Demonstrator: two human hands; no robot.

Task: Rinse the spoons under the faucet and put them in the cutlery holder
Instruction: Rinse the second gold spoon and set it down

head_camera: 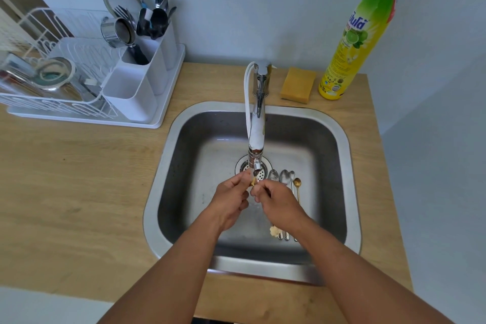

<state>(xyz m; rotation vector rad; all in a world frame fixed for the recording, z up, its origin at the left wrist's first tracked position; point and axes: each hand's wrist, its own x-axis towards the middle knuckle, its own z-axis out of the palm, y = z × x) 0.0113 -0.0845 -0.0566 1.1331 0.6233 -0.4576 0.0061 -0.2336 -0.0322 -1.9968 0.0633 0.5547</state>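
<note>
Both hands meet just below the faucet [256, 123] spout, over the steel sink [168, 166]. My left hand [231, 200] and my right hand [273, 205] both pinch one small gold spoon [253, 181], of which only the bowl tip shows between the fingers. Several spoons [285, 179] lie side by side on the sink floor to the right of the drain, one of them thin and gold. The white cutlery holder [136, 87] stands at the right end of the dish rack, back left; its rear compartments hold forks and black utensils.
A white wire dish rack [52, 102] with a metal bowl and cup sits on the wooden counter at the left. A yellow sponge [298, 84] and a tall green-and-yellow dish soap bottle [360, 39] stand behind the sink on the right.
</note>
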